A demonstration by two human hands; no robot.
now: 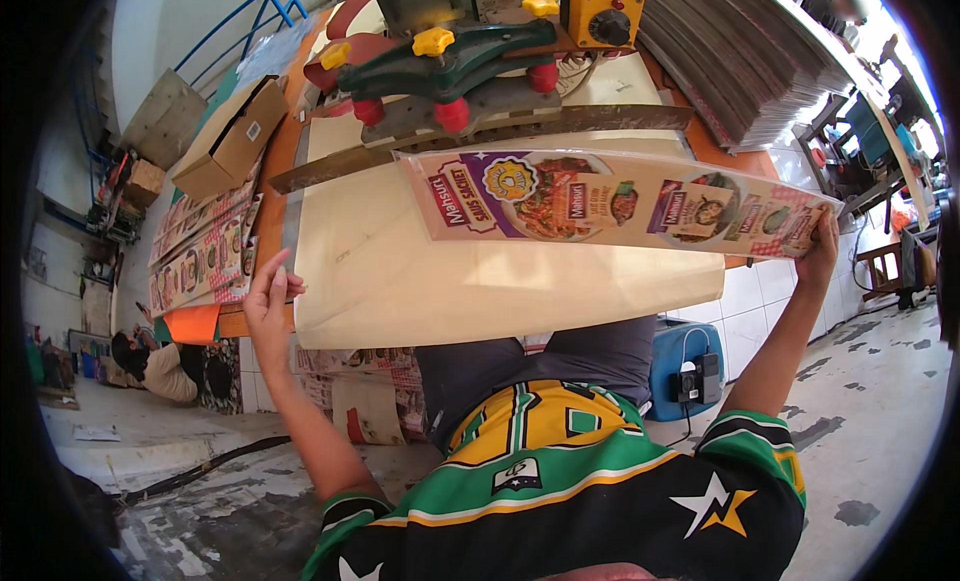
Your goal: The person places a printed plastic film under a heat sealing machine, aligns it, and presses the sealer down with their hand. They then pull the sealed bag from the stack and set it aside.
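In the head camera's view, a person in a green, black and yellow jersey sits at a wooden surface, the right grip closed on one end of a long printed strip. The strip, showing pictures of food, reaches leftward from that grip in the air above a cream sheet, its far end unsupported by the other hand. The left grip is loosely open, index finger extended and the other fingers partly curled, with nothing seen in it; it is at the sheet's left edge, though whether it touches cannot be told. Just left of that grip are an orange sheet and a pile of printed cards, with an open cardboard box farther ahead. Ahead of both grips, a metal bar spans the surface below a dark green bracket with yellow knobs, a yellow control box at its right. Beyond the right grip rises a stack of brown boards; below and left of that grip is a blue container.
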